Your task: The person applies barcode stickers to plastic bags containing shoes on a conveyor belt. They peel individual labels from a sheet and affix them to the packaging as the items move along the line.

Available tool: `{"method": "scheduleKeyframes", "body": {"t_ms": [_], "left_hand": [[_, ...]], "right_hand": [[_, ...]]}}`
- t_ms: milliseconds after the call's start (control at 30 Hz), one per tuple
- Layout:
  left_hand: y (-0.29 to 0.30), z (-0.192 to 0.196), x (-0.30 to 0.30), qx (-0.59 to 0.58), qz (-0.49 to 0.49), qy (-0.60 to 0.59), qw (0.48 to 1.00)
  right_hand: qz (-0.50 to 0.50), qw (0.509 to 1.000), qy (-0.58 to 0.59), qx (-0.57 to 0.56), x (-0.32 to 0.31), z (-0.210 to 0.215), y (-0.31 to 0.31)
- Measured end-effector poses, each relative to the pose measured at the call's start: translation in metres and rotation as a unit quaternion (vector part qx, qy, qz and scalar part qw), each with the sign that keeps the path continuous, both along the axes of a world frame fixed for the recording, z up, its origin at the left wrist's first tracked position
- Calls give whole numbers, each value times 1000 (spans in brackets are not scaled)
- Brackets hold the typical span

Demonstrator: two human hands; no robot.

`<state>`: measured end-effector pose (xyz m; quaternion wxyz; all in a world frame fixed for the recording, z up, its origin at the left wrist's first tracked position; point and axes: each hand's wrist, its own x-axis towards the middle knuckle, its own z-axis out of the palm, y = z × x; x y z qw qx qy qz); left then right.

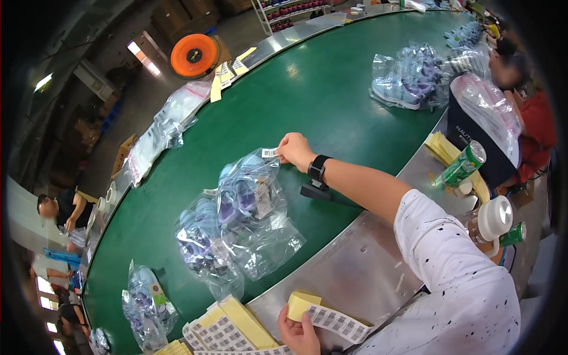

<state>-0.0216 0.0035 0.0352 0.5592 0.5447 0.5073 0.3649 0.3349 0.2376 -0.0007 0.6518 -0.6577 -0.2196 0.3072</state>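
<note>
My right hand reaches over the green belt, fingers pinched on a small white barcode label. The label lies at the upper corner of a clear plastic bag with light blue and purple shoes inside; whether it is stuck down I cannot tell. Another bagged pair of shoes lies against it on the left. Near the lower edge my left hand is closed on a strip of barcode labels with yellow backing. A black watch is on my right wrist.
More label sheets lie on the metal ledge. Other bagged shoes are at left, more at far right. A green can, a white-lidded bottle and a dark box stand right. Co-workers sit along the belt.
</note>
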Motion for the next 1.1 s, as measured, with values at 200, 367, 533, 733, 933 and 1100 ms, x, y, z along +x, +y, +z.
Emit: {"method": "scheduleKeyframes", "body": {"t_ms": [200, 367, 533, 733, 933, 1100], "left_hand": [[0, 12, 3, -32, -24, -10, 999], [4, 19, -2, -54, -20, -61, 996], [3, 4, -4, -33, 33, -99, 994], [2, -14, -13, -34, 10, -61, 997], [3, -14, -18, -55, 14, -57, 997], [0, 10, -14, -40, 10, -66, 997]], "right_hand": [[-72, 975, -207, -35, 117, -12, -39], [-194, 684, -641, -287, 219, 41, -133], [-103, 632, -601, -478, 249, 35, -204], [-13, 753, -606, -258, 237, 22, -181], [274, 961, -16, 30, -16, 88, -134], [498, 813, -264, 146, -156, 88, -191]]}}
